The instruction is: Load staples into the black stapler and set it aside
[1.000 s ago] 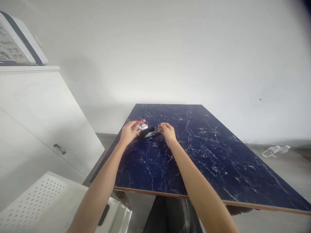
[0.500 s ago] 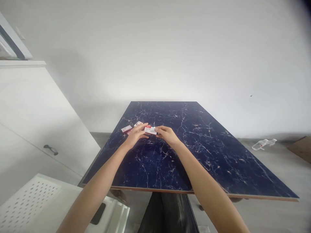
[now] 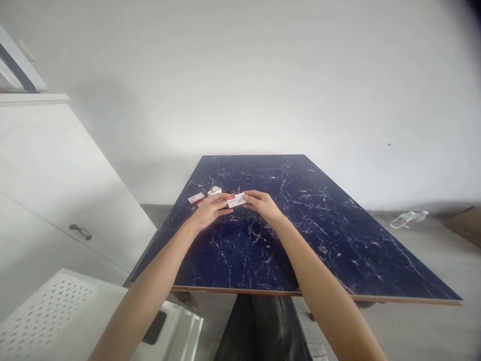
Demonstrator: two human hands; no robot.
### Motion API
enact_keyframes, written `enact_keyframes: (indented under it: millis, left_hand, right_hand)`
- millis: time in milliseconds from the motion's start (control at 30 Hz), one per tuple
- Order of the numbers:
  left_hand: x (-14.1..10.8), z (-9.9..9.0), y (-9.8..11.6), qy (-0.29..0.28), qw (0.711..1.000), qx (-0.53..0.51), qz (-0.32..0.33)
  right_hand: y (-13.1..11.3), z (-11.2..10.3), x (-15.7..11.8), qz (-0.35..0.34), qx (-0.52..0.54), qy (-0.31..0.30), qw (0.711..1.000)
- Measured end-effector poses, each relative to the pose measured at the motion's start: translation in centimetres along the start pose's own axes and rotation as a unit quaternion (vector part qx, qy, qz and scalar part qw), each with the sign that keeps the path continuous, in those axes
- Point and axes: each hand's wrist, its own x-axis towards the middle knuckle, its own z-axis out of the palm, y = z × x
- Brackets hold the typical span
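Note:
A small white box with a red end is held between my two hands over the blue marbled table. My left hand grips its left, red end with the fingers along the far side and the thumb nearer me. At the right end, my right hand pinches it between thumb and fingers. Just left of my left hand lies a dark red and white box on the tabletop. Another small white box with a dark mark stands behind my left fingers. Something reddish beside them is mostly hidden.
A white cabinet with a dark handle stands to the left. Nearer me on that side is a white piece of furniture with a perforated panel. A clear plastic bottle and a brown cardboard box lie on the floor at right.
The white and red box has shifted slightly right and now tilts, its right end higher. Both hands have moved a little with it and still hold it.

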Motion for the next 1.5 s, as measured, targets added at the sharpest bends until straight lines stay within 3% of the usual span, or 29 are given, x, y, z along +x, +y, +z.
enact_keyframes:
  millis: [200, 300, 433, 667, 900, 1100, 1267, 1500]
  left_hand:
    - [-0.2, 0.1, 0.2, 0.011, 0.997, -0.078, -0.014]
    - [0.1, -0.1, 0.1, 0.027, 0.995, -0.095, -0.005]
    - [0.4, -0.5, -0.2, 0.055, 0.995, -0.088, -0.002]
    - [0.7, -0.8, -0.7, 0.084, 0.995, -0.055, 0.004]
    - [0.8, -0.6, -0.8, 0.094, 0.994, -0.041, 0.033]
    - [0.8, -0.4, -0.9, 0.109, 0.993, -0.039, 0.037]
    - [0.7, 0.2, -0.6, 0.114, 0.991, -0.059, 0.032]
    - [0.6, 0.7, -0.8, 0.104, 0.989, -0.107, 0.021]
  right_hand:
    - [0.1, 0.3, -0.2, 0.008, 0.004, -0.012, 1.000]
    - [-0.2, -0.1, 0.1, 0.005, 0.022, 0.019, 1.000]
    - [-0.1, -1.1, 0.5, 0.001, 0.052, 0.077, 0.996]
    - [0.5, -1.3, 0.7, -0.021, 0.002, 0.080, 0.997]
    - [0.0, -0.5, 0.4, -0.063, 0.054, 0.071, 0.994]
    - [0.5, -0.2, 0.4, -0.131, -0.099, 0.104, 0.981]
    - [0.7, 0.4, 0.0, -0.175, -0.156, 0.153, 0.960]
    - [0.2, 1.5, -1.1, -0.258, -0.276, 0.192, 0.906]
